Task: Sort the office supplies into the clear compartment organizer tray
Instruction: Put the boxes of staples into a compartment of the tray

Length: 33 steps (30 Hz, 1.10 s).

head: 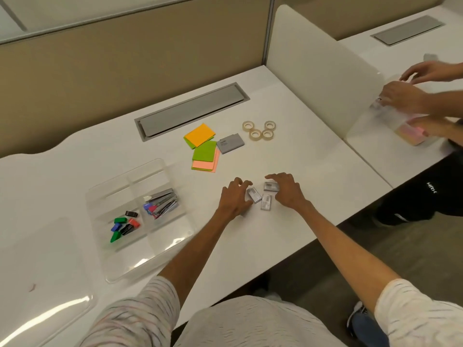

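1. Across the white table (288, 151) the unsorted supplies lie toward the middle and the far side, well apart from one another.
2. At the near left stands the clear organizer tray (152, 260). One compartment holds the staplers (162, 202), and the one beside it holds the coloured clips (122, 226).
3. Our left hand (235, 199) curls its fingers and thumb round one of the small grey boxes (266, 202). Our right hand (288, 191) arches over another and touches it. We cannot tell whether the right hand's fingers grasp it or only rest on it.
4. Further back wait the sticky notes (204, 149), the flat grey box (230, 143) and the tape rolls (259, 130).
5. The step in hand, we judge, is gathering the small grey boxes, which sit on the table between our hands, near the tray's right side.
   - We should sweep them together until they touch and square them into one stack.
   - We should pinch the stack by its long sides so none slips out.
   - We should carry it low to a compartment that has no staplers or clips in it.
6. The labels on the boxes are too blurred to read. A fourth box may lie under our left palm, but we cannot confirm it. The tray's clear walls are hard to trace, so the compartment count is uncertain.
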Tool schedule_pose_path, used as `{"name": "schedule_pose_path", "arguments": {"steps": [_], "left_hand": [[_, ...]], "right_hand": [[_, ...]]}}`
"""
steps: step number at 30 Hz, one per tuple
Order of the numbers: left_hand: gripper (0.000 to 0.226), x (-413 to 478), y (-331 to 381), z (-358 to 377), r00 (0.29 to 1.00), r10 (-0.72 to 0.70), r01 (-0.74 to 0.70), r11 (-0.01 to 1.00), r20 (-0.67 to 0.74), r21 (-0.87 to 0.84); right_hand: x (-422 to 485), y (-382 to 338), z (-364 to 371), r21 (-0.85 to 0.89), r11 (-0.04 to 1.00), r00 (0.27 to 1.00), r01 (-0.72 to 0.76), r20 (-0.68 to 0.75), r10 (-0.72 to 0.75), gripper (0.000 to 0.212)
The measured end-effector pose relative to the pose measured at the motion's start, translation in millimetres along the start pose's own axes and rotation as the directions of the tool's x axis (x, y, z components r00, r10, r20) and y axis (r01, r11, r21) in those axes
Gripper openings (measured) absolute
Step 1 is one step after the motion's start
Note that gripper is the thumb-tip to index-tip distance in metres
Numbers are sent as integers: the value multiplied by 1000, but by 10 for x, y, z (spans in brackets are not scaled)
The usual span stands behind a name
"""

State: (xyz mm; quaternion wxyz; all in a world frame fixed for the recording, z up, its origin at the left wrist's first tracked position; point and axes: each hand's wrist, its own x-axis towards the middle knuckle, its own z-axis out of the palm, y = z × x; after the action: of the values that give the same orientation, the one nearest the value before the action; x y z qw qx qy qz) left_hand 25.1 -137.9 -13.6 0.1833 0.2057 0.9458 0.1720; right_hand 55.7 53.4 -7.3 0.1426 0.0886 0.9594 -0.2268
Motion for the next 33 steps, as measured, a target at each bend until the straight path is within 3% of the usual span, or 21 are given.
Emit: {"name": "schedule_pose_path", "arguments": {"steps": [6, 17, 27, 33], "left_hand": [[55, 52, 89, 94, 999, 17, -19, 999, 44, 36], [48, 154, 152, 147, 998, 19, -23, 997, 58, 70], [45, 91, 20, 80, 998, -43, 41, 998, -42, -49], [49, 12, -69, -68, 988, -98, 81, 987, -120, -141]], "right_hand": [[-15, 106, 30, -66, 998, 999, 6, 53, -3, 68], [45, 153, 54, -58, 998, 999, 29, 25, -28, 46], [162, 82, 107, -93, 995, 997, 22, -76, -29, 40], [283, -225, 99, -51, 991, 986, 120, -110, -125, 38]]}}
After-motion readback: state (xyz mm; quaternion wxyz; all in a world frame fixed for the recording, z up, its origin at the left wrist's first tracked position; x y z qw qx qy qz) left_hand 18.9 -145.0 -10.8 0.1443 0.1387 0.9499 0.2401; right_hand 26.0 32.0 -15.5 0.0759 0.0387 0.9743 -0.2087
